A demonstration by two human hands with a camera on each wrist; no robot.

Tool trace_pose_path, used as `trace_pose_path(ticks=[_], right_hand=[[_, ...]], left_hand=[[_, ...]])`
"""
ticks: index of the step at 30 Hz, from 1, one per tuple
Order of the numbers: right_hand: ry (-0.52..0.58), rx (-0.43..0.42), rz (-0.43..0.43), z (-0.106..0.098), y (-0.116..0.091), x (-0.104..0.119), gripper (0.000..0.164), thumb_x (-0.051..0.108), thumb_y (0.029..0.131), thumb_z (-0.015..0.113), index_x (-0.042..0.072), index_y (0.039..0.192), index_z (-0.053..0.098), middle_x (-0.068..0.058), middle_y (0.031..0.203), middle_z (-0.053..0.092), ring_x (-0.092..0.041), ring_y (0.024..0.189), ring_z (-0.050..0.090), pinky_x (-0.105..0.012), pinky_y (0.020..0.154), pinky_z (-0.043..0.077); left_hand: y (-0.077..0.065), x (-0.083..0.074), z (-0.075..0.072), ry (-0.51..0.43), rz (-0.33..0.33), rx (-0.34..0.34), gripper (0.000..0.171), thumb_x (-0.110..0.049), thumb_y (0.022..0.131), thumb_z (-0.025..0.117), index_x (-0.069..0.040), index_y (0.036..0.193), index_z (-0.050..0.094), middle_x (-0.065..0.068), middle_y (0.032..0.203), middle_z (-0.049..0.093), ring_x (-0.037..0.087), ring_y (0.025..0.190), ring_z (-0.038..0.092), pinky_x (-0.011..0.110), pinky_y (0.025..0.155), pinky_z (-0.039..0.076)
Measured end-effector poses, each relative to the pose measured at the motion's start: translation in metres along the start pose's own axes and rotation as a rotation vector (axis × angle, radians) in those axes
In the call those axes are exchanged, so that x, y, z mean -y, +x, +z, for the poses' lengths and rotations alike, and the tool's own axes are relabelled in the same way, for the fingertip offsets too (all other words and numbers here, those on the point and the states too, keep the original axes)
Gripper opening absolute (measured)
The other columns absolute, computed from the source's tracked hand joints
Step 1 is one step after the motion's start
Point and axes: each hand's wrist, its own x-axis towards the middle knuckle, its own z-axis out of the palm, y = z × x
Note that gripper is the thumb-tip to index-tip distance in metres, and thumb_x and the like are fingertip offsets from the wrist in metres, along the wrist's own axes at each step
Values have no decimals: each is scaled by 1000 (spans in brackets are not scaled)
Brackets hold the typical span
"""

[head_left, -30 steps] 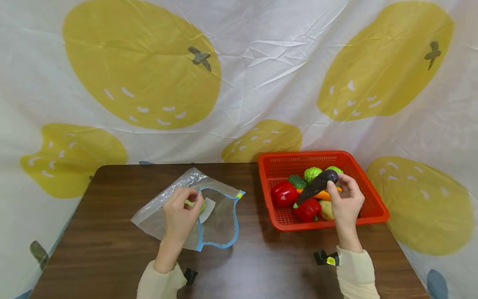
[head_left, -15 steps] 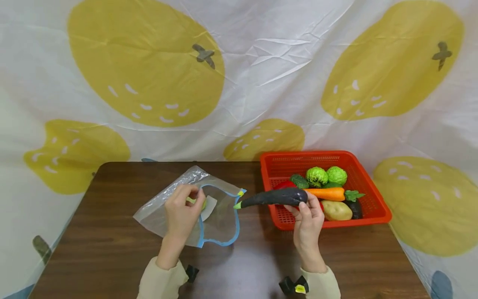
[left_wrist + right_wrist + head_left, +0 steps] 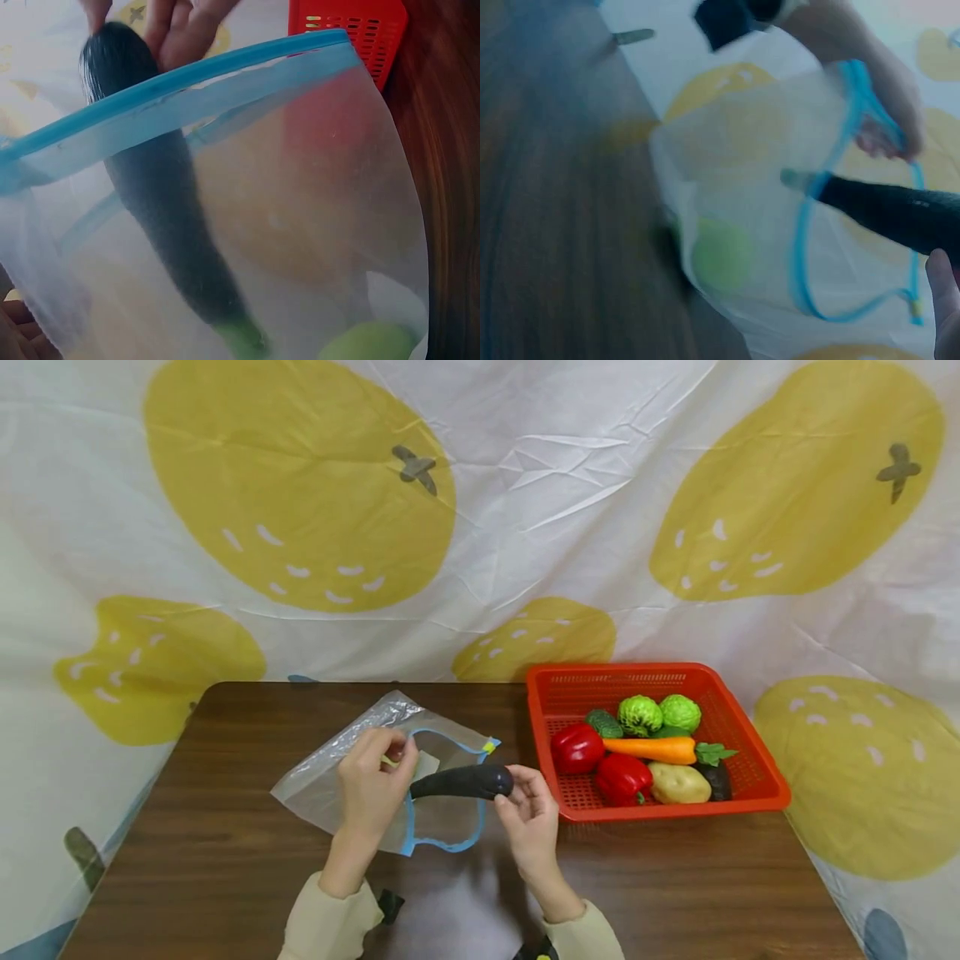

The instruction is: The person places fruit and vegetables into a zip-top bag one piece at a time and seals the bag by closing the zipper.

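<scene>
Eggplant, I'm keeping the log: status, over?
Right hand pinches eggplant by thick end. Left hand holds bag by its mouth. Green tip inside; round green item beside it, apparently not blocking.

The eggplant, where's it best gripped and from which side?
Probably the eggplant is best pinched by its thick, rounded end, coming from the right: its narrow, green-tipped end points left, inside the bag, while the thick end sits outside, where the right hand holds it.
</scene>
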Motion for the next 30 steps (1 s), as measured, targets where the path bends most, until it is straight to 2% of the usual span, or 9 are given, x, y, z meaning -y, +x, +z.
trace_pose_path(ticks=[5, 7, 11, 14, 18, 21, 26, 28, 30], right_hand=[[-87, 33, 84, 17, -3, -13, 34, -15, 79, 57, -23, 108, 42, -1, 103, 62, -10, 96, 63, -20, 76, 53], [-123, 35, 121, 23, -3, -18, 34, -16, 79, 58, -21, 109, 44, -6, 103, 62, -9, 96, 62, -20, 75, 53], [-209, 59, 198, 35, -2, -25, 32, -15, 79, 60, -16, 110, 50, -25, 103, 61, -10, 95, 62, -22, 74, 53], [-255, 87, 260, 46, 2, -25, 32, -15, 80, 60, -15, 111, 52, -33, 107, 58, -22, 97, 63, -24, 75, 54], [-278, 127, 333, 57, 7, -23, 33, -14, 82, 59, -17, 113, 50, -33, 112, 56, -41, 102, 58, -28, 81, 53], [-282, 163, 353, 59, 7, -33, 32, -15, 82, 57, -17, 113, 49, -33, 113, 56, -44, 103, 57, -34, 86, 51], [-331, 202, 348, 57, 4, -60, 28, -13, 83, 57, -15, 110, 52, -32, 106, 61, -41, 98, 61, -35, 85, 52], [-397, 220, 374, 56, 4, -65, 25, -9, 83, 58, -12, 108, 54, -28, 103, 63, -36, 95, 64, -30, 82, 53], [-509, 250, 406, 56, 5, -68, 23, -5, 83, 59, -8, 106, 57, -22, 98, 67, -28, 89, 67, -24, 76, 54]], left_hand=[[-1, 1, 0, -1, 5, 8, 11, 8, 69, 65, -3, 68, 62, 5, 65, 57, 15, 55, 55, 17, 44, 44], [-1, 2, 0, 3, 11, 18, 11, 7, 70, 66, -3, 69, 62, 6, 65, 56, 15, 55, 54, 17, 44, 45], [-1, 1, 0, -10, 12, 27, 11, 8, 69, 66, -2, 69, 61, 6, 65, 56, 15, 55, 54, 17, 44, 45], [-2, -1, 0, -17, 1, 39, 11, 8, 70, 66, -2, 70, 61, 7, 66, 55, 15, 56, 54, 17, 44, 45], [-3, -2, 0, -19, -2, 57, 11, 8, 71, 66, -2, 70, 61, 7, 66, 54, 15, 56, 55, 16, 43, 45], [-5, -3, 1, -27, 11, 60, 12, 9, 70, 65, -2, 70, 61, 7, 66, 55, 15, 56, 55, 16, 43, 45], [-6, -2, 3, -14, 25, 57, 10, 7, 71, 64, -3, 70, 61, 6, 66, 56, 15, 56, 55, 17, 44, 44], [-6, -2, 3, -13, 24, 58, 10, 6, 72, 64, -3, 70, 61, 6, 67, 56, 15, 57, 55, 17, 44, 44], [-6, -2, 3, -23, 29, 57, 10, 7, 71, 64, -3, 70, 61, 6, 68, 56, 16, 57, 55, 17, 44, 44]])
